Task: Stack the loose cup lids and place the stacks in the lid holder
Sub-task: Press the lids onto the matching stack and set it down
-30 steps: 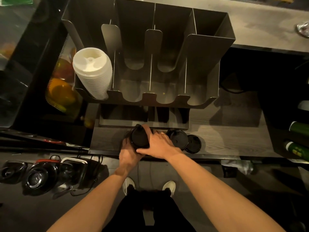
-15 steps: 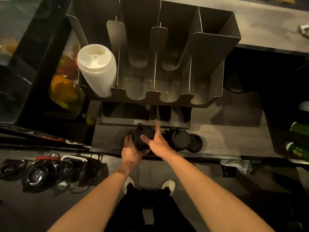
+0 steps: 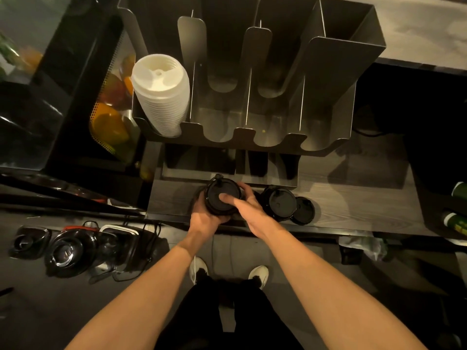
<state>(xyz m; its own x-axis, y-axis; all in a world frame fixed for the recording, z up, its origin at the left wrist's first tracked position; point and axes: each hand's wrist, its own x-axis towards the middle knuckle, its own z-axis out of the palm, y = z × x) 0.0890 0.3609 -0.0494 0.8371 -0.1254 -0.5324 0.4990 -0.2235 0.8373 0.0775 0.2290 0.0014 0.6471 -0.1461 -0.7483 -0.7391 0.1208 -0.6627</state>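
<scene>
A stack of black cup lids [image 3: 219, 192] stands on the dark counter in front of the metal lid holder [image 3: 326, 97]. My left hand [image 3: 206, 217] grips the stack's left side from below. My right hand [image 3: 249, 207] holds its right side, thumb pressing on the top lid. A second black lid stack [image 3: 280, 203] stands just to the right, with a single black lid [image 3: 303, 210] beside it. The holder's leftmost slot carries a stack of white lids [image 3: 161, 94]; its other slots hold nothing.
The wood-grain counter [image 3: 353, 198] stretches right of the lids. A perforated bin with oranges [image 3: 108, 125] sits left of the holder. Blender jars [image 3: 68, 251] lie on the floor at lower left. Green bottles [image 3: 457, 221] are at the right edge.
My right hand swung from pointing forward beside the stack back onto it, thumb now on the top lid. The left hand keeps its grip; the camera has moved closer.
</scene>
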